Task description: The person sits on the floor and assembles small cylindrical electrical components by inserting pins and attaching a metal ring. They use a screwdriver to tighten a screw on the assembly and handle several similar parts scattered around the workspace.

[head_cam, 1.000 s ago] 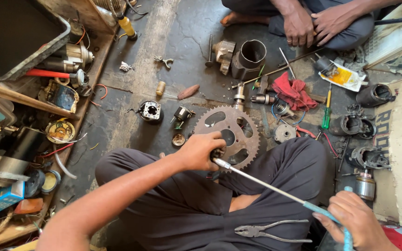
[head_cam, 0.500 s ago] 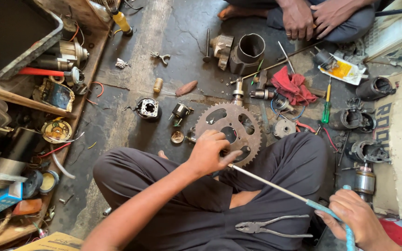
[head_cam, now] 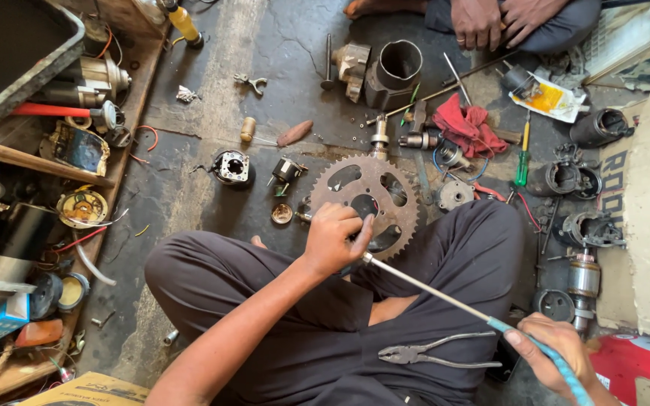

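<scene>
Sprocket (head_cam: pixel 366 201), big toothed steel ring with cutouts, lies flat on the concrete floor (head_cam: pixel 189 150) just ahead of the seated person's crossed legs. Left hand (head_cam: pixel 334 239) sits on its near rim, fingers curled around the edge and a small part under the palm that cannot be made out. Right hand (head_cam: pixel 558 352) is well apart, down and off to the right, clenched around the blue grip of a long screwdriver (head_cam: pixel 445 295). Shaft's long axis runs diagonally from that right hand up and left to the left hand, tip meeting the sprocket rim right at the left fingertips. So the left hand is the nearer one, touching; the right reaches only through the tool. Pliers (head_cam: pixel 434 352) lie loose on the lap between the two hands, touched by neither. Beyond the left hand, further out: a small black motor part (head_cam: pixel 232 167) to its left, a red rag (head_cam: pixel 469 126) and a green screwdriver (head_cam: pixel 522 162) to its right. Another person's hands (head_cam: pixel 502 19) rest at the far side, well clear of the sprocket.
</scene>
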`<state>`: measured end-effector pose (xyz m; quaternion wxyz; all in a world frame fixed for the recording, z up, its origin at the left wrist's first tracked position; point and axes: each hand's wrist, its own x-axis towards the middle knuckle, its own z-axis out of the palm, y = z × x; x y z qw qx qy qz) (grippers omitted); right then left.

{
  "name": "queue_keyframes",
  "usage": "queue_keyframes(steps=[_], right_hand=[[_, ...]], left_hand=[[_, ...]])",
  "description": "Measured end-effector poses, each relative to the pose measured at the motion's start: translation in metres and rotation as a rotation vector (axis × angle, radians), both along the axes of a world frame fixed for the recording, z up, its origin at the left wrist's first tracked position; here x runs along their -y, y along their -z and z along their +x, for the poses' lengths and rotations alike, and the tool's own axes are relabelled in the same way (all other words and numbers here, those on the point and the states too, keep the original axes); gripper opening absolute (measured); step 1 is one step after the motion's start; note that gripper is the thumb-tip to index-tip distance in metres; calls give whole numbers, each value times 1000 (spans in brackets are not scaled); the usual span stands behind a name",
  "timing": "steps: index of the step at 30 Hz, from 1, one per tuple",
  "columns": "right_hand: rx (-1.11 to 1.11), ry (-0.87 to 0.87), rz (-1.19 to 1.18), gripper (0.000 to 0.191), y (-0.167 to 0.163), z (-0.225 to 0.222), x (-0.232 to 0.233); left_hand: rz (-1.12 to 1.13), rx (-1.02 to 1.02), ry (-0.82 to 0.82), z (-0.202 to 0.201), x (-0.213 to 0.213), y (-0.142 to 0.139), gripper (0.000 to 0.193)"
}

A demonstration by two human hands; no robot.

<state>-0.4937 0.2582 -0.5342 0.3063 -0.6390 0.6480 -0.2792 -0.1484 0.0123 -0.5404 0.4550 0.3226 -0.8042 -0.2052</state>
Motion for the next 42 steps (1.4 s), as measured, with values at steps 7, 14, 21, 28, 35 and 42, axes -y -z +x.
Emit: queue_keyframes(steps=[7,14,21,28,35,42], right_hand=[[88,186,373,55,45,-18,-34],[56,205,243,39,6,-15,-19],[-554,-230,-383,43,-46,-13,-14],[-700,-428,-470,42,-67,-21,6],[-600,-394,-427,31,-77,-9,26],[-487,-304,-319,29,-51,0,28]], left_hand=[[-6,-10,9,-2,0,4,27],[663,89,88,1,15,-10,45],[510,-36,220,10,28,-8,52],[317,123,187,9,17,-2,46],[295,118,174,6,8,9,34],[111,58,-74,-10,-8,8,35]])
